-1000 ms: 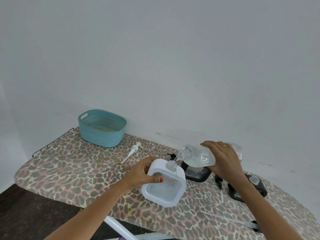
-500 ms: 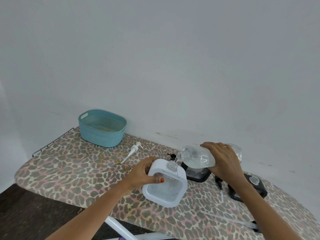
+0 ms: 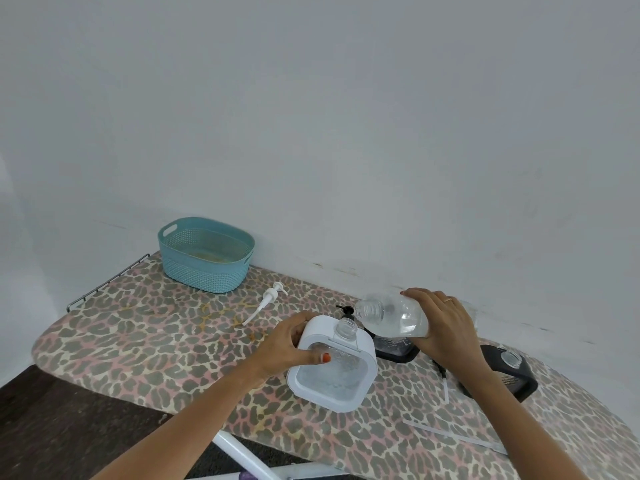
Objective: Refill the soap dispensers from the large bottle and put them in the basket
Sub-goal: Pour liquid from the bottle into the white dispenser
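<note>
Left hand (image 3: 287, 348) grips the white dispenser (image 3: 332, 379), seemingly part-filled; right hand (image 3: 443, 323) holds the large bottle (image 3: 391, 320) tipped just above its neck. A black dispenser (image 3: 512, 375) waits uncapped; the basket (image 3: 207, 271) holds none

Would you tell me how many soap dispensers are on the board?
3. The white dispenser in the left hand; a black dispenser behind it, below the large bottle; a second black dispenser beyond the right forearm, partly hidden.

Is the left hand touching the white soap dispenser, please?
Touching. The head view shows the left hand gripping the white soap dispenser, thumb pressed on its front.
</note>
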Action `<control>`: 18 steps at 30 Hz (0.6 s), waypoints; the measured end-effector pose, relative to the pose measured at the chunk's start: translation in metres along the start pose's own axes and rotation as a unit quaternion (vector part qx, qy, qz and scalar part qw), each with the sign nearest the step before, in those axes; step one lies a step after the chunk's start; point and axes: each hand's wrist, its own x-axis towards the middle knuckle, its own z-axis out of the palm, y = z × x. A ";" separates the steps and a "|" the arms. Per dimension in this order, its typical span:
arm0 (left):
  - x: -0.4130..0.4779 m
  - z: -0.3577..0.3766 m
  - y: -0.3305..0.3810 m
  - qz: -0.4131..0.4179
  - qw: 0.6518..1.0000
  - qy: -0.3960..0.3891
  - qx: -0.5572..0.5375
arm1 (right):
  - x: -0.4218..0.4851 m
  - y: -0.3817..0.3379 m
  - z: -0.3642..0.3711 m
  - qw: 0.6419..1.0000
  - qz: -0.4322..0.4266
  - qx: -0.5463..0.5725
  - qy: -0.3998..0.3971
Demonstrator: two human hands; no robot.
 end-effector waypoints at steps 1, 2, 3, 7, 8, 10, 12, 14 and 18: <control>0.000 0.000 0.000 -0.001 1.000 0.000 -0.001 | -0.001 -0.001 0.001 1.000 0.009 0.007 -0.001; 0.001 0.000 -0.001 -0.003 1.000 0.000 -0.001 | -0.003 -0.002 0.002 1.000 0.019 0.014 -0.001; 0.001 -0.001 -0.001 -0.004 1.000 0.001 0.000 | -0.005 -0.003 0.004 0.999 0.030 0.023 -0.001; 0.004 -0.004 -0.005 -0.016 1.000 0.004 0.002 | -0.017 -0.007 0.012 0.991 0.108 0.080 0.015; 0.005 -0.005 -0.007 -0.023 1.000 0.006 0.001 | -0.021 -0.008 0.014 0.987 0.130 0.093 0.024; 0.007 -0.010 -0.011 -0.036 0.999 0.013 0.002 | -0.028 -0.010 0.019 0.975 0.182 0.121 0.042; 0.010 -0.015 -0.017 -0.047 0.999 0.017 0.007 | -0.037 -0.011 0.022 0.956 0.241 0.161 0.048; 0.015 -0.019 -0.020 -0.052 0.998 0.018 0.010 | -0.046 -0.012 0.025 0.936 0.287 0.197 0.049; 0.029 -0.028 -0.028 -0.062 0.998 0.030 0.012 | -0.060 -0.015 0.029 0.915 0.332 0.226 0.038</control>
